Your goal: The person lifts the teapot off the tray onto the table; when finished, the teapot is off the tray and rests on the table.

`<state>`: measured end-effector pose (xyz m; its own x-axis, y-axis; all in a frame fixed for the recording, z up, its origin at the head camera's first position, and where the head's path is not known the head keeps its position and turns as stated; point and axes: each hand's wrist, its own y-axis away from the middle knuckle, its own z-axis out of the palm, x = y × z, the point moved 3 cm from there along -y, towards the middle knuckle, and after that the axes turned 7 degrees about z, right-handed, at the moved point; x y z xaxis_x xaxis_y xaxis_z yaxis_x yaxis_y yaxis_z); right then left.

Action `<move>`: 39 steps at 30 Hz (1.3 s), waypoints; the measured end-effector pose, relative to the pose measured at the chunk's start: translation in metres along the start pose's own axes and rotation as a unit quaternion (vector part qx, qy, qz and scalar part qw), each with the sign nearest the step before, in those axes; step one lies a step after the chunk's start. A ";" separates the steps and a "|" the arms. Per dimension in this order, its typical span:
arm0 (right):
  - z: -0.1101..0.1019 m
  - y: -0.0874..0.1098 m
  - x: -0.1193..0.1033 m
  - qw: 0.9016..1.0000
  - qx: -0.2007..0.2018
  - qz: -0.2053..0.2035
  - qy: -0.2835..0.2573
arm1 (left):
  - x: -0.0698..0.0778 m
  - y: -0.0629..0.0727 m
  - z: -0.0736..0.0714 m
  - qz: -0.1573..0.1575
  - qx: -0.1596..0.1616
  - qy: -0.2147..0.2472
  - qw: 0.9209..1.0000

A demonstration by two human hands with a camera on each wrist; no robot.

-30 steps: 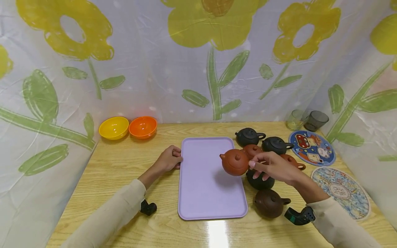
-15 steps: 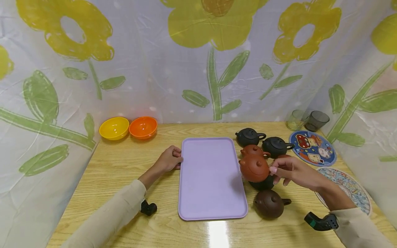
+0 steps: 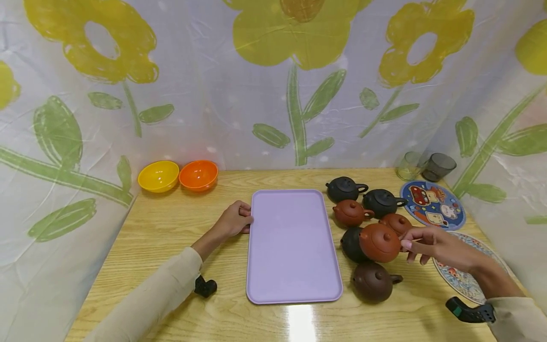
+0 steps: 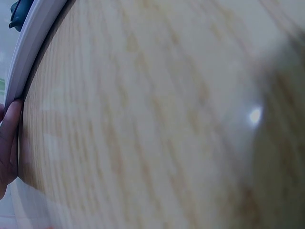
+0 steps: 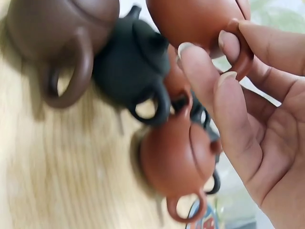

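My right hand (image 3: 442,248) pinches the handle of a reddish-orange clay teapot (image 3: 379,244), lifted above the table. In the right wrist view its body (image 5: 195,21) shows at the top, thumb and fingers around the handle. Below it, partly hidden, sits a dark green teapot (image 3: 351,246); a brown teapot (image 3: 371,283) stands nearer me. Two other red teapots, one at the left (image 3: 351,213) and one behind the held pot (image 3: 395,222), stand beyond. My left hand (image 3: 232,220) grips the left rim of a purple tray (image 3: 295,247), its fingers (image 4: 12,129) at the edge.
Two black teapots, one farther back (image 3: 343,190) and one to its right (image 3: 380,203), stand behind the red ones. A blue round mat (image 3: 453,197), a patterned mat (image 3: 461,280) and a grey glass (image 3: 438,166) are at right. Yellow (image 3: 158,176) and orange bowls (image 3: 198,175) stand back left.
My right hand has carried the held red teapot rightward from over the tray to over the dark green teapot, and slightly nearer me. The left hand and tray stay put.
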<state>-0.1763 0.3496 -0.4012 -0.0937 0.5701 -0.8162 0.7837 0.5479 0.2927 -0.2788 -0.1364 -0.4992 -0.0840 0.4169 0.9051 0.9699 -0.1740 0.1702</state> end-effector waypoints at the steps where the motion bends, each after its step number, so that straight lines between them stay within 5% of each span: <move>1: -0.002 0.002 0.004 1.000 0.000 0.005 0.001 | 0.000 0.000 0.000 0.001 -0.001 -0.001 1.000; 12: -0.011 0.019 0.037 0.998 -0.029 0.039 -0.040 | 0.003 -0.001 0.001 -0.001 -0.002 -0.005 1.000; 19: -0.017 0.029 0.053 0.997 -0.047 0.024 -0.063 | 0.003 -0.002 0.001 0.000 0.000 -0.001 1.000; 30: -0.019 0.038 0.077 0.982 -0.109 0.046 -0.149 | 0.001 -0.002 0.001 -0.002 0.005 0.000 1.000; 39: -0.015 0.037 0.088 0.983 -0.094 0.066 -0.146 | 0.000 -0.002 -0.001 -0.004 0.004 -0.004 1.000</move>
<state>-0.1647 0.4293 -0.4547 0.2027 0.4596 -0.8647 0.6476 0.5994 0.4704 -0.2807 -0.1366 -0.4991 -0.0910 0.4252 0.9005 0.9707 -0.1639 0.1755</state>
